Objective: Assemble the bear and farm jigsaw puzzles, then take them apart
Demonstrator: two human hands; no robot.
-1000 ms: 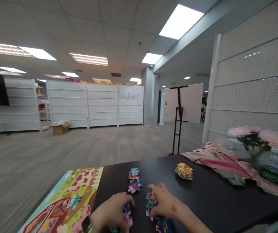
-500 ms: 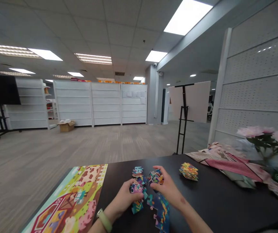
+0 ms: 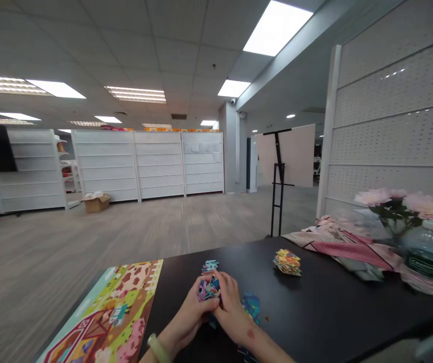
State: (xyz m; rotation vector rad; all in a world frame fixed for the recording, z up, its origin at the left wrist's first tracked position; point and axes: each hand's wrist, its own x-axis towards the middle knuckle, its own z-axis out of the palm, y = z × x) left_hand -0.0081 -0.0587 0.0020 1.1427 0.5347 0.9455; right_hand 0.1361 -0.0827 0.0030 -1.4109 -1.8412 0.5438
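A bunch of colourful jigsaw puzzle pieces (image 3: 209, 288) is cupped between my two hands, above the black table. My left hand (image 3: 192, 308) closes round it from the left, a pale green band on its wrist. From the right, my right hand (image 3: 231, 302) wraps it with curved fingers. Just beyond my fingertips a small stack of blue puzzle pieces (image 3: 210, 266) shows. Partly covered by my right hand and forearm, a joined blue puzzle strip (image 3: 251, 305) lies on the table.
A farm-picture board (image 3: 125, 307) lies at the left of the black table (image 3: 314, 292). A pile of yellow-orange puzzle pieces (image 3: 288, 262) sits back right. Farther right are a pink cloth (image 3: 345, 247), a bottle (image 3: 426, 259) and pink flowers (image 3: 428, 205).
My right hand has moved left with its puzzle pieces to meet my left hand, and the pieces are now together between both. The camera view has turned slightly right.
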